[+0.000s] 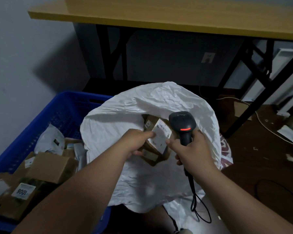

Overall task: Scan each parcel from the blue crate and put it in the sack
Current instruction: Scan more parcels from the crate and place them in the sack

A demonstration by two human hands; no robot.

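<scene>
A white sack (pixel 167 102) stands open in the middle, with cardboard parcels inside its mouth. Over that mouth my left hand (pixel 137 142) grips a small brown parcel (pixel 161 137) that bears a white label. My right hand (pixel 193 149) holds a black barcode scanner (pixel 183 124) by its handle, its red light lit, close beside the parcel's right side. The scanner's cable hangs down in front of the sack. At the left, the blue crate (pixel 46 119) holds several cardboard boxes and a grey mailer bag (pixel 51 141).
A yellow-topped table (pixel 159 12) with black folding legs stands behind the sack. A white wall is at the left. The dark floor at the right carries cables (pixel 267 125), paper scraps and a white box.
</scene>
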